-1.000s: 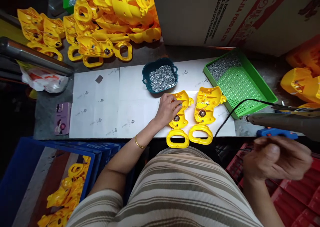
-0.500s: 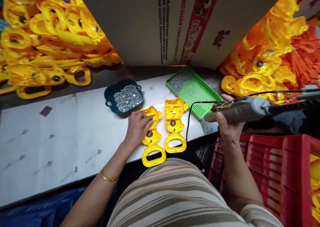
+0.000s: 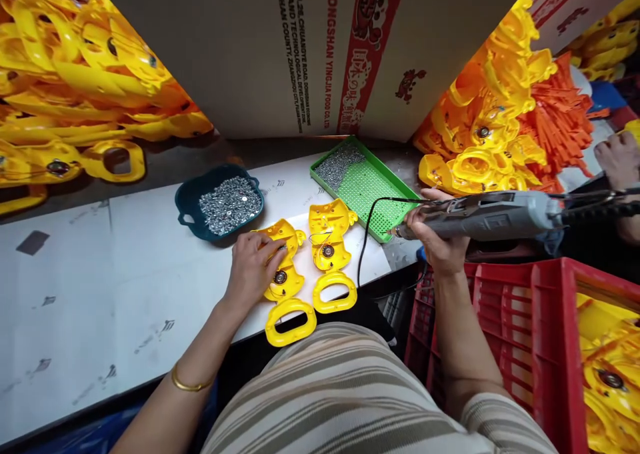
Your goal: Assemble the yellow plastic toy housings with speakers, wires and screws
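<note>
My left hand point(image 3: 254, 267) is over the left yellow plastic toy shell point(image 3: 291, 273), fingertips pinched together inside its hollow. What they pinch is too small to make out. A round metal part shows in the shell, and a handle loop point(image 3: 291, 341) extends toward me. Beside it lies a second yellow shell point(image 3: 330, 221) with a thin wire, a round metal part and its own handle loop point(image 3: 335, 307). My right hand point(image 3: 443, 241) is wrapped round a grey electric screwdriver point(image 3: 493, 215), held level with its tip pointing left, near the green tray's corner.
A dark teal basket point(image 3: 183, 201) holds small metal screws; a green perforated tray point(image 3: 395, 191) has more. A large carton point(image 3: 250, 87) stands behind, between piles of yellow parts point(image 3: 100, 67). Orange strips point(image 3: 555, 124), a red crate point(image 3: 547, 334) and another person's hand point(image 3: 620, 161) are at right.
My view has swung right, bringing another person's hand into sight. My left hand stays at the left shell, its fingers shifted slightly. My right hand still grips the screwdriver.
</note>
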A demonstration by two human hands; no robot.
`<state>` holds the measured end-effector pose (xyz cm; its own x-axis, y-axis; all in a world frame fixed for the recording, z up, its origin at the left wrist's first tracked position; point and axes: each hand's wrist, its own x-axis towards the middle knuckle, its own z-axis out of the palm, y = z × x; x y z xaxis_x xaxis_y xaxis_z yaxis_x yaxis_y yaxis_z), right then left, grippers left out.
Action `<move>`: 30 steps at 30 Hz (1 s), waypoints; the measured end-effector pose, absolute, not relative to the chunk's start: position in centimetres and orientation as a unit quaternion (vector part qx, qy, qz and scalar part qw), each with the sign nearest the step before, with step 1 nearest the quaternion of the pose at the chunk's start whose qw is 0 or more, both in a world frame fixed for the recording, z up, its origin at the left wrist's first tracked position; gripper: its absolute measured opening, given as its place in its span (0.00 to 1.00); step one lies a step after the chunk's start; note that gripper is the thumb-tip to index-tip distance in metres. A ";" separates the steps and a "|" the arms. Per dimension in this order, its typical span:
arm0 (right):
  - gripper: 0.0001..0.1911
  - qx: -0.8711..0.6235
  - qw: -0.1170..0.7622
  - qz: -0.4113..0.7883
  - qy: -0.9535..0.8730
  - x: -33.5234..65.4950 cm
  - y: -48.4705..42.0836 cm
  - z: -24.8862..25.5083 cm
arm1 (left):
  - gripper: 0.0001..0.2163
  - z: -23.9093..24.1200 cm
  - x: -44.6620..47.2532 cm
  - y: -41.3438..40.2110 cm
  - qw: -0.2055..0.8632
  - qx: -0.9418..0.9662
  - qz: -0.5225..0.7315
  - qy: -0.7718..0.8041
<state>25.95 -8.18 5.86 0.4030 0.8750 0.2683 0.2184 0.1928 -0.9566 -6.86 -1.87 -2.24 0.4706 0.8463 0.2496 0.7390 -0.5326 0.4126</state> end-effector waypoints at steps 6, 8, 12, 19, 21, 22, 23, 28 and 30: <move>0.23 -0.549 0.681 0.253 -0.414 25.3 -7.8 5.8 | 0.13 -2.3 -6.9 -1.8 0.116 0.853 0.211 0.463; 0.16 -0.570 0.687 0.234 -0.386 25.4 -7.9 6.0 | 0.13 -2.4 -6.9 -1.8 0.117 0.852 0.215 0.463; 0.14 -0.636 0.659 0.231 -0.330 25.9 -8.7 6.9 | 0.13 -2.5 -7.0 -1.7 0.122 0.852 0.222 0.458; 0.21 -0.510 0.639 0.450 -0.360 26.6 -11.4 8.4 | 0.15 -3.2 -7.3 -1.4 0.121 0.854 0.228 0.452; 0.25 -0.436 0.634 0.507 -0.387 26.0 -11.7 8.8 | 0.15 -3.4 -7.4 -1.3 0.120 0.856 0.231 0.447; 0.28 -0.407 0.632 0.528 -0.395 25.4 -11.7 9.0 | 0.15 -3.4 -7.4 -1.2 0.121 0.855 0.233 0.447; 0.31 -0.387 0.634 0.539 -0.397 24.7 -11.6 9.3 | 0.15 -3.5 -7.4 -1.2 0.123 0.854 0.235 0.447; 0.30 -0.413 0.722 0.404 -0.381 20.9 -10.1 10.4 | 0.16 -4.3 -7.7 -0.8 0.121 0.846 0.270 0.444; 0.31 -0.474 0.756 0.277 -0.356 20.4 -9.8 10.5 | 0.16 -4.8 -7.9 -0.5 0.113 0.851 0.276 0.431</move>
<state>20.43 -9.82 10.47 0.5933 0.7563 0.2758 -0.0807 0.3968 -0.9143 -7.90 -0.55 -4.75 0.4756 0.7967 0.3729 0.6714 -0.6027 0.4313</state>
